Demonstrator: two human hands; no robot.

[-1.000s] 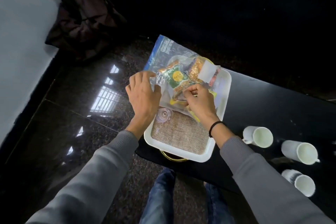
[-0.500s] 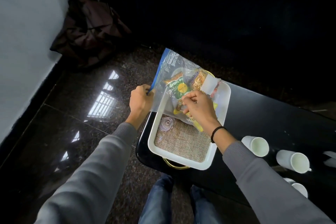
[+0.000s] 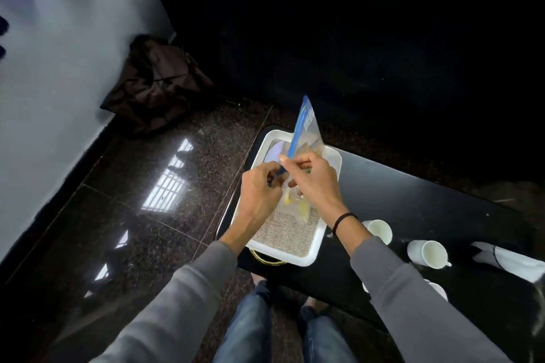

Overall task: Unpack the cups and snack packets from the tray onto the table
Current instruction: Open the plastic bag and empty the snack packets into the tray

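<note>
Your tray (image 3: 313,256) sits at the left end of the bench (image 3: 413,200), lined with a woven mat (image 3: 290,234). Over it you hold a clear bag (image 3: 309,127) of snack packets (image 3: 290,197), which are too blurred to read. The bag stands on edge, and its blue zip strip runs from your hands up and away, with the far end highest. Your left hand (image 3: 259,188) and right hand (image 3: 317,183) both pinch the strip's near end. A cup (image 3: 379,230) sits on the bench just right of the tray, and another cup (image 3: 427,253) sits beyond it.
</note>
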